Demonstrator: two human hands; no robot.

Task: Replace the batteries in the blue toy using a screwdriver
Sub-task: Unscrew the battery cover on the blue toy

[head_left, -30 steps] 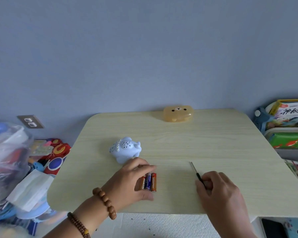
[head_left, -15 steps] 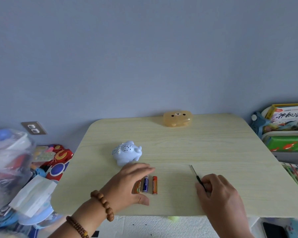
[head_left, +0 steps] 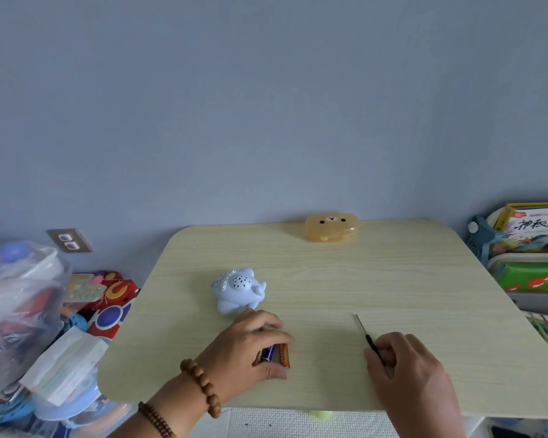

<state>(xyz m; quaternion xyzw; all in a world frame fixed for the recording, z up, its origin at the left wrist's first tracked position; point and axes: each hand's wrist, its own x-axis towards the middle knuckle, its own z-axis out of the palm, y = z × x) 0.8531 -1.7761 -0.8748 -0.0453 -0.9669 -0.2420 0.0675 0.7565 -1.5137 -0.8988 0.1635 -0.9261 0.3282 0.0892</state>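
- a person's left hand curls over a small cluster of batteries near the 6 o'clock edge of a pale wooden table, thumb on the near side and fingers arched over the far side, pinching them against the tabletop.
- the blue toy, a rounded animal figure with a dotted speaker grille on top, sits at 12 o'clock from that hand, just past the knuckles; whether they touch cannot be told.
- the right hand grips the dark handle of a thin screwdriver, fingers curled around it, and the metal shaft points toward 11 o'clock, low over the table.
- from the right hand, the toy lies at 10 o'clock, well apart, and the batteries at 9 o'clock.
- counted: one toy and one screwdriver; two batteries show plainly, one blue-labelled and one orange, with a sliver of a third at their left, mostly hidden under the fingers.
- two bead bracelets ring the left wrist and forearm.
- one orange bear-faced case rests at the table's 12 o'clock edge, against the grey-blue wall.
- off the table, a double wall socket at 9 o'clock and picture books stacked at 3 o'clock.
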